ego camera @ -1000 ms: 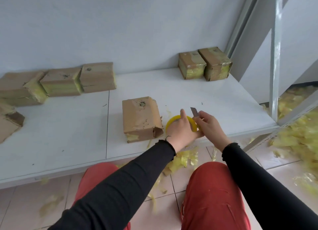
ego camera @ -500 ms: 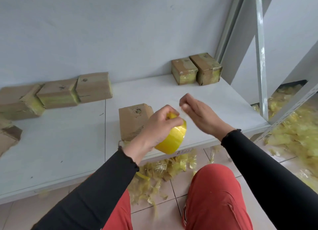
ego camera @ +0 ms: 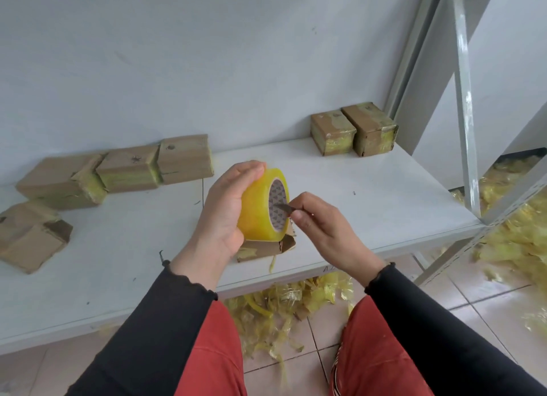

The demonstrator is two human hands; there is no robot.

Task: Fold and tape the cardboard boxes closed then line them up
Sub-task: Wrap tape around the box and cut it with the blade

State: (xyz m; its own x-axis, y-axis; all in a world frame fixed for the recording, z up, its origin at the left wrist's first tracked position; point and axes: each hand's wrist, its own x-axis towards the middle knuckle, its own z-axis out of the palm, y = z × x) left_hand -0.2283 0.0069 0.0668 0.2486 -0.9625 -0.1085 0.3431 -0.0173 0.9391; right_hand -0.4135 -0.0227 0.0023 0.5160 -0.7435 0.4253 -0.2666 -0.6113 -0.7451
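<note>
My left hand (ego camera: 225, 212) grips a yellow tape roll (ego camera: 260, 206) held up above the white shelf (ego camera: 370, 200). My right hand (ego camera: 322, 233) pinches a small knife blade (ego camera: 283, 208) whose tip rests against the roll's side. Under the roll lies a cardboard box (ego camera: 266, 247), mostly hidden, with only its near edge showing. Two taped boxes (ego camera: 352, 129) stand side by side at the back right. Three boxes (ego camera: 130, 167) sit in a row at the back left against the wall.
Another cardboard box (ego camera: 29, 235) with a loose flap lies at the far left. Grey metal shelf posts (ego camera: 464, 99) rise at the right. Yellow tape scraps (ego camera: 284, 307) litter the tiled floor under the shelf and to the right. My knees in red trousers are below.
My left hand lifted the tape roll off the shelf and turned it on its side. My right hand brought the blade up against the roll.
</note>
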